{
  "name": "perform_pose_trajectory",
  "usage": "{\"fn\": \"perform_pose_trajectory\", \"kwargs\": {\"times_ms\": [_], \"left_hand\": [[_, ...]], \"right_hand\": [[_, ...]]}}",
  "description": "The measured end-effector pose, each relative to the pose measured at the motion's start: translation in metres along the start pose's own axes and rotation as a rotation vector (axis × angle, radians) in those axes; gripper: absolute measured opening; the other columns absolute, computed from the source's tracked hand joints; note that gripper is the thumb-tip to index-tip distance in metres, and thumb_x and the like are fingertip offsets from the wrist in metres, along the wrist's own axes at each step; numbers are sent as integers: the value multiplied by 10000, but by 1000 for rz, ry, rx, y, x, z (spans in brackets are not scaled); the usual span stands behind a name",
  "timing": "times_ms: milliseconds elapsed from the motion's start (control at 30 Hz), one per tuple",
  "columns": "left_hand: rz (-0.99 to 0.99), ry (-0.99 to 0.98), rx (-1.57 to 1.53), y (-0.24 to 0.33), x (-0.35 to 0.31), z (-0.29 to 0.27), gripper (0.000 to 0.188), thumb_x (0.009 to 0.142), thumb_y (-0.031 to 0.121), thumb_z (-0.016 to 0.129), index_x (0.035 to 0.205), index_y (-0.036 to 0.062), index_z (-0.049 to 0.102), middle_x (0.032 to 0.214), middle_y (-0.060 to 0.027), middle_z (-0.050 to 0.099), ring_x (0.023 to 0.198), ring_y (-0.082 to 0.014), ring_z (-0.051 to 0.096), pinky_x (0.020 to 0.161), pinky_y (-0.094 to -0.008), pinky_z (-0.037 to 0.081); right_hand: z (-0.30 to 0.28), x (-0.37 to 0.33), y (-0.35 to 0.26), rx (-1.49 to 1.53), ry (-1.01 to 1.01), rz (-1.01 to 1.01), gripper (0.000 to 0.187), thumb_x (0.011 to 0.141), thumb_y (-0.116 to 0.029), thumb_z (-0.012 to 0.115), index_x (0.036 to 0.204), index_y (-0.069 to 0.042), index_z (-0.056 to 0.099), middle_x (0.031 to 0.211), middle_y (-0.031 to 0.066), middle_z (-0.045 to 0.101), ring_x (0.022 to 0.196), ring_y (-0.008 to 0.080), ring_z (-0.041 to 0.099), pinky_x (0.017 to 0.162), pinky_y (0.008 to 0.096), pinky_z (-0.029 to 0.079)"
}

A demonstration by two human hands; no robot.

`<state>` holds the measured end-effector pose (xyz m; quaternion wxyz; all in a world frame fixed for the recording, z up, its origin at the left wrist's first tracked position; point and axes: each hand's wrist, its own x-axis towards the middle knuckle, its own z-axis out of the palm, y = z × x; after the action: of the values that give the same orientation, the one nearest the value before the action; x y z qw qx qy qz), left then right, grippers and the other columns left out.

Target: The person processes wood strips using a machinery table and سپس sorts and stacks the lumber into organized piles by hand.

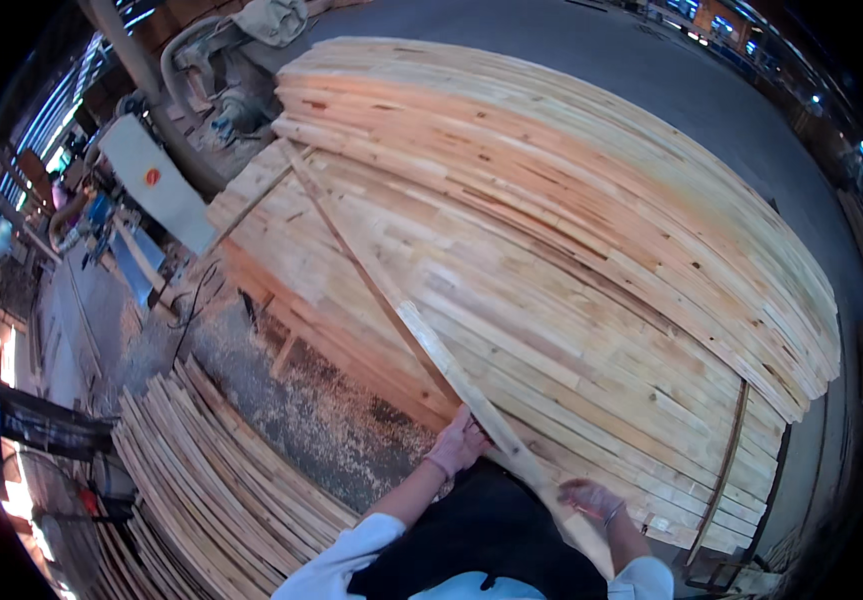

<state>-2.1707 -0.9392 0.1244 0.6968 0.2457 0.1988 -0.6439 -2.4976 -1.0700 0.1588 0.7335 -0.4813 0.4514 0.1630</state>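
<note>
A long narrow wooden board (pixel 441 357) slants from the far left of a wide wood stack down toward my body. My left hand (pixel 459 445) is closed on the left edge of this board, its fingers against the side and partly hidden. At the board's near end, my right hand (pixel 593 498) is by its right edge, blurred. Whether those fingers grip the wood cannot be made out. Under the board lies a layer of pale jointed planks (pixel 551 340), with its far end reaching the upper left.
Behind the layer rises a higher pile of planks (pixel 551 160). Thin crosswise sticks (pixel 721 470) lie on the stack. Lower left is a pile of narrow strips (pixel 221 480); sawdust (pixel 321 420) covers the floor between. A grey control box (pixel 156 185) with a red switch stands left, near dusty machinery (pixel 236 100).
</note>
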Motion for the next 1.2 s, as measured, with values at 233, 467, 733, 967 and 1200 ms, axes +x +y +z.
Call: {"fn": "perform_pose_trajectory", "kwargs": {"times_ms": [233,467,733,967,1200], "left_hand": [[123,196,6,5,-45,-53,400,915,431,526,1045,55,563,926,-128,651,834,-293,638,777,-461,531],[228,269,8,-1,-114,-70,520,903,518,484,1057,25,542,944,-178,637,853,-332,631,787,-490,522],[414,36,-180,16,-151,-60,778,775,812,289,812,76,538,646,-76,510,575,-274,504,586,-431,472],[660,457,63,18,-156,-63,601,884,653,368,1027,96,543,842,-72,615,763,-235,583,670,-391,491],[-51,-170,295,-165,-139,-51,406,955,337,477,1236,43,486,1131,-148,596,1047,-313,577,907,-426,498]], "right_hand": [[88,-157,126,-1024,278,390,560,679,-469,705,1099,-103,645,1007,108,668,980,262,619,845,376,481],[101,-187,183,-1120,324,524,562,654,-484,710,1078,-120,657,983,121,671,968,290,623,833,390,488],[70,-154,151,-1153,393,238,484,624,-437,733,998,-134,686,903,126,683,897,331,639,797,418,504],[41,-128,99,-1079,540,-142,411,732,-435,672,1001,-126,643,904,162,659,875,358,622,779,442,489],[116,-136,21,-1317,619,-353,476,728,-316,705,1139,-108,583,1067,142,609,998,345,574,872,434,437]]}}
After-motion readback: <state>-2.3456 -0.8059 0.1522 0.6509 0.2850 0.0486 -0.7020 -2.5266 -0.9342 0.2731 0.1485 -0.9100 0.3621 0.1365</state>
